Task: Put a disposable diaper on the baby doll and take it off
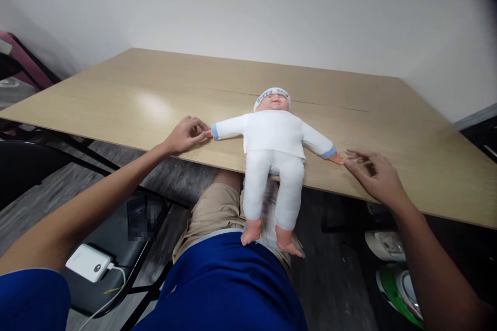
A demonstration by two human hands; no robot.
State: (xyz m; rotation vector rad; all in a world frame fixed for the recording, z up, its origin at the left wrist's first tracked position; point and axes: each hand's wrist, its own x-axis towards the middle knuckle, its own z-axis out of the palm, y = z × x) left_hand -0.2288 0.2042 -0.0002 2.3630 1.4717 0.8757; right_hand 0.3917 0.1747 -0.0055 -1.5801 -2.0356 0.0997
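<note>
Hanging over the near edge of the table [116, 98], the baby doll's [274, 139] white legs and bare feet dangle above the person's lap, beside a black folding chair [128, 248] that carries a white power bank [88, 262] with its cable. Farther up, the doll lies on its back on the wooden top with both arms spread wide; the left hand [186, 134] pinches the tiny hand at the end of one blue-cuffed sleeve between closed fingers [202, 132], while the right hand [375, 176] rests on the table with fingers loosely spread, tips just touching the doll's other hand. Beyond the capped head, the table runs back to a plain white wall [248, 5].
</note>
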